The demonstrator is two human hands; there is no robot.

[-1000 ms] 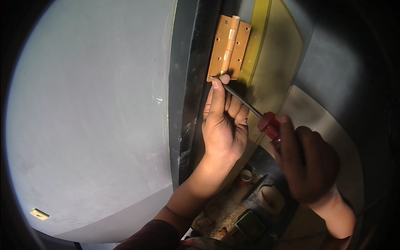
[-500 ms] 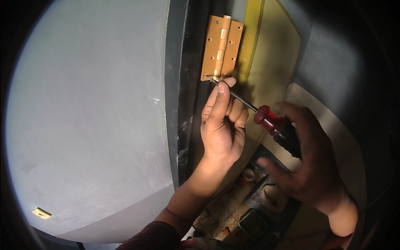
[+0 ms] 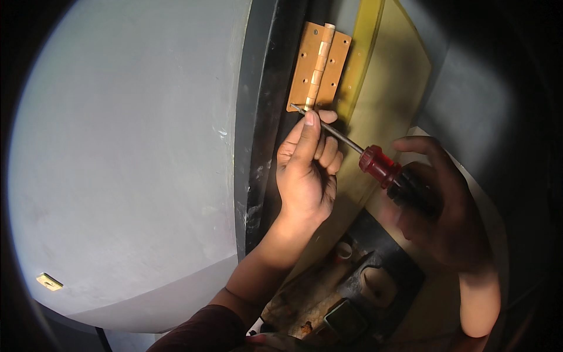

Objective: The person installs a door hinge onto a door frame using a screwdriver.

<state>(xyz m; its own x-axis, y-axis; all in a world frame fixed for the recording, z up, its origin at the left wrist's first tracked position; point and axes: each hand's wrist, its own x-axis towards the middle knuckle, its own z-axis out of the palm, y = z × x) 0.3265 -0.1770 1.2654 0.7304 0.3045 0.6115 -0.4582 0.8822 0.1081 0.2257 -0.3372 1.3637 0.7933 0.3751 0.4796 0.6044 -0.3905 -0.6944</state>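
Note:
A copper-coloured butt hinge (image 3: 302,67) lies along a dark frame edge, its two leaves spread on either side of the knuckle. A screwdriver (image 3: 378,166) with a red and black handle slants up to it, its tip at the lower left corner of the left leaf. Whether a screw sits under the tip is too small to tell. My left hand (image 3: 305,170) pinches the shaft near the tip between thumb and fingers. Around the black end of the handle curls my right hand (image 3: 454,211), partly blurred, its forefinger raised off the grip.
A large pale grey panel (image 3: 129,146) fills the left, with a small brass-coloured plate (image 3: 50,281) low on it. Right of the hinge runs a yellow edge strip (image 3: 363,53). Below lie a white roll-like ring (image 3: 343,251) and a dark square-topped object (image 3: 346,317).
My right hand has closed in on the screwdriver handle; its thumb stood away from it before. The tip stays at the hinge corner. The whole view has shifted slightly.

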